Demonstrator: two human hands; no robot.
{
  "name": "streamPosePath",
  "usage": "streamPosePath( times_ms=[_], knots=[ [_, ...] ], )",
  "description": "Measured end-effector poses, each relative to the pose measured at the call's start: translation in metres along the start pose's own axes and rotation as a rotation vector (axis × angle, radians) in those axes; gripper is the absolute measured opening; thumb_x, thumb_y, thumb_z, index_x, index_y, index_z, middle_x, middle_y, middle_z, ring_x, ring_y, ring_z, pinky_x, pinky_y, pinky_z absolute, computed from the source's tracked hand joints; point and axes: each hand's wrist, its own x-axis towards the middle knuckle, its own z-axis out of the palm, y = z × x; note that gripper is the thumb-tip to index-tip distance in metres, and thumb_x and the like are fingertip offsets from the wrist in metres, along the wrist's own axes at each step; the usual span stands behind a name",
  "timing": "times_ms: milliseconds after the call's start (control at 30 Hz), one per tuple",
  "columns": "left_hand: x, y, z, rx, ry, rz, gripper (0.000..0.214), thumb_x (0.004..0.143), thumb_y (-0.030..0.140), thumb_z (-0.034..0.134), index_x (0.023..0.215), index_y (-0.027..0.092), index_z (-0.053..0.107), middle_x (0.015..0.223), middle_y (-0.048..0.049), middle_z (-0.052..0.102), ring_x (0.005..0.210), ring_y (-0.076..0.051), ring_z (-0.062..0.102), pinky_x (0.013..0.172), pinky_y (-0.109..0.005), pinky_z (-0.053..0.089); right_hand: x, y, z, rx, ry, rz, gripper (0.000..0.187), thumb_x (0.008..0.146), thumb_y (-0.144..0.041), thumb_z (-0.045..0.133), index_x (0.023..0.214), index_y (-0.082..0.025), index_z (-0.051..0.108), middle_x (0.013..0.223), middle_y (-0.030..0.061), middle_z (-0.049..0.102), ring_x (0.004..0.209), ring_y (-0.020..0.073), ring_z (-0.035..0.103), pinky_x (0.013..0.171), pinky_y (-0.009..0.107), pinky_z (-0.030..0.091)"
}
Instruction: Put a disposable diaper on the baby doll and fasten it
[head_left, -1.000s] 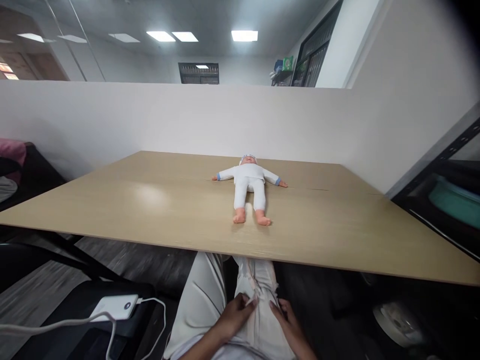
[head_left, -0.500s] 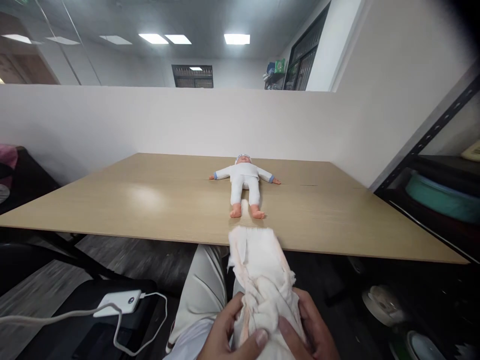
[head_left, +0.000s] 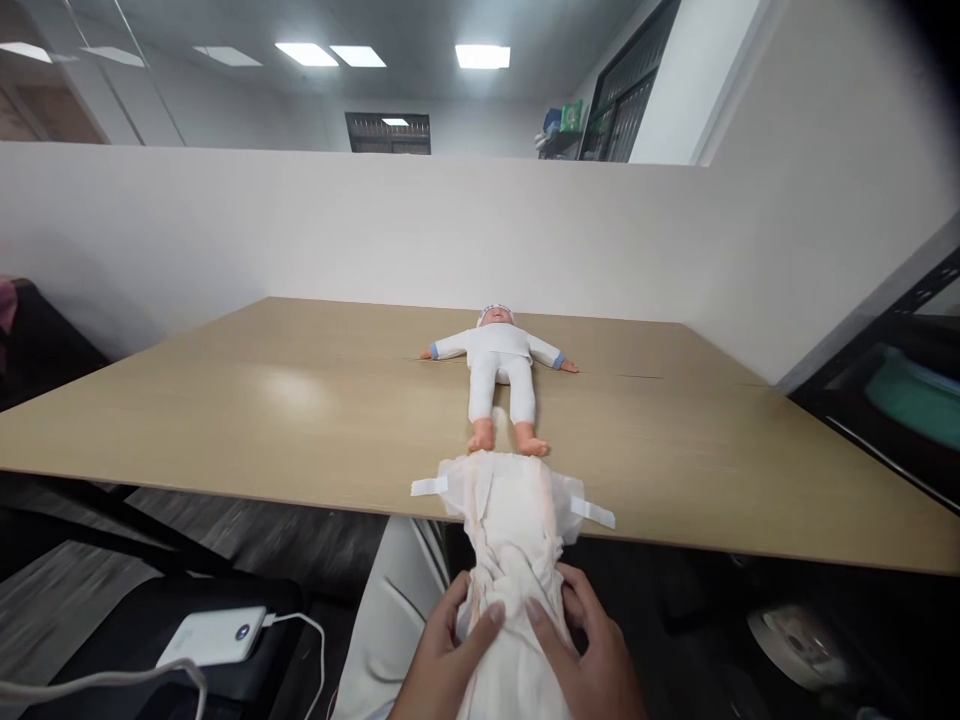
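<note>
A baby doll in a white suit and cap lies on its back on the wooden table, feet toward me. Just in front of its feet a white diaper hangs over the table's near edge, its two side tabs spread out. My left hand and my right hand both grip the diaper's bunched lower end below the table edge, over my lap.
A white partition wall stands behind the table. At the right is a black shelf rack with a teal bowl. A white power bank with a cable lies on a black chair at the lower left.
Both hands have lifted the diaper from my lap and brought its top end onto the table edge near the doll's feet, where its tabs have spread out.
</note>
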Motion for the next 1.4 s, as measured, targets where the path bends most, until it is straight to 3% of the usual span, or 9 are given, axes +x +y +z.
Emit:
streamPosePath(
  times_ms=[100, 200, 433, 667, 833, 933, 1067, 1233, 1400],
  knots=[
    [0.006, -0.015, -0.002, 0.02, 0.017, -0.011, 0.065, 0.076, 0.069, 0.082, 0.119, 0.021, 0.074, 0.122, -0.0128, 0.076, 0.123, -0.035, 0.066, 0.106, -0.039, 0.052, 0.007, 0.01, -0.003, -0.198, 0.22, -0.154, 0.047, 0.087, -0.059, 0.072, 0.122, -0.029, 0.063, 0.083, 0.0051, 0.072, 0.07, 0.0268, 0.068, 0.065, 0.039, 0.06],
    [0.011, -0.024, -0.004, 0.083, -0.028, 0.012, 0.059, 0.081, 0.071, 0.076, 0.111, 0.021, 0.073, 0.108, -0.0109, 0.076, 0.109, -0.032, 0.068, 0.1, -0.037, 0.053, 0.026, 0.006, -0.008, -0.355, 0.342, -0.388, 0.051, 0.088, -0.05, 0.073, 0.134, -0.034, 0.057, 0.108, 0.0121, 0.071, 0.09, 0.0344, 0.068, 0.075, 0.052, 0.061],
    [0.016, -0.011, -0.024, 0.657, -0.055, 0.198, 0.042, 0.089, 0.061, 0.07, 0.112, 0.027, 0.074, 0.103, -0.0098, 0.075, 0.099, -0.03, 0.066, 0.093, -0.036, 0.053, 0.092, -0.029, 0.01, -0.644, -0.171, -0.599, 0.055, 0.102, -0.041, 0.057, 0.156, -0.033, 0.049, 0.162, 0.0068, 0.049, 0.153, 0.0335, 0.04, 0.122, 0.058, 0.042],
    [0.023, 0.089, -0.044, 1.089, -0.34, 0.266, 0.032, 0.103, 0.052, 0.054, 0.105, 0.026, 0.071, 0.096, -0.0041, 0.074, 0.09, -0.023, 0.067, 0.081, -0.03, 0.048, 0.127, -0.025, 0.023, -0.782, -0.331, -0.599, 0.062, 0.105, -0.048, 0.051, 0.163, -0.029, 0.04, 0.172, 0.0084, 0.034, 0.159, 0.0303, 0.032, 0.129, 0.058, 0.027],
    [0.1, 0.143, -0.049, 1.342, -0.151, 0.717, 0.023, 0.103, 0.032, 0.056, 0.124, 0.024, 0.059, 0.118, -0.0085, 0.072, 0.107, -0.027, 0.065, 0.095, -0.039, 0.049, 0.126, -0.025, 0.021, -0.784, -0.32, -0.619, 0.063, 0.105, -0.049, 0.051, 0.163, -0.03, 0.04, 0.17, 0.0087, 0.039, 0.158, 0.0303, 0.033, 0.129, 0.057, 0.028],
    [0.172, 0.155, -0.039, 1.594, -0.123, 0.886, 0.048, 0.092, 0.012, 0.059, 0.14, 0.02, 0.055, 0.143, -0.0146, 0.062, 0.131, -0.034, 0.055, 0.108, -0.048, 0.044, 0.125, -0.025, 0.022, -0.792, -0.322, -0.62, 0.063, 0.106, -0.05, 0.049, 0.164, -0.029, 0.04, 0.17, 0.0091, 0.038, 0.158, 0.0301, 0.032, 0.13, 0.056, 0.028],
    [0.243, 0.16, -0.021, 1.807, -0.445, 0.967, 0.095, 0.072, 0.0, 0.065, 0.16, 0.026, 0.04, 0.171, -0.0141, 0.033, 0.15, -0.038, 0.038, 0.118, -0.051, 0.035, 0.126, -0.021, 0.023, -0.781, -0.305, -0.625, 0.065, 0.105, -0.05, 0.05, 0.166, -0.031, 0.035, 0.171, 0.0073, 0.037, 0.158, 0.0305, 0.033, 0.129, 0.058, 0.028],
    [0.27, 0.164, -0.004, 1.928, -0.804, 1.064, 0.118, 0.061, -0.004, 0.069, 0.164, 0.037, 0.03, 0.178, -0.0061, 0.017, 0.157, -0.039, 0.026, 0.121, -0.05, 0.03, 0.129, -0.016, 0.024, -0.749, -0.299, -0.65, 0.063, 0.107, -0.046, 0.048, 0.166, -0.034, 0.033, 0.173, 0.0048, 0.033, 0.158, 0.0304, 0.032, 0.128, 0.057, 0.03],
    [0.275, 0.159, 0.005, 1.799, -0.856, 1.233, 0.065, 0.078, 0.016, 0.071, 0.141, 0.027, 0.059, 0.167, -0.0074, 0.042, 0.144, -0.039, 0.042, 0.112, -0.049, 0.037, 0.131, -0.017, 0.024, -0.751, -0.309, -0.626, 0.058, 0.109, -0.042, 0.045, 0.165, -0.034, 0.036, 0.173, 0.0027, 0.033, 0.16, 0.0295, 0.03, 0.129, 0.055, 0.031]
  ],
)
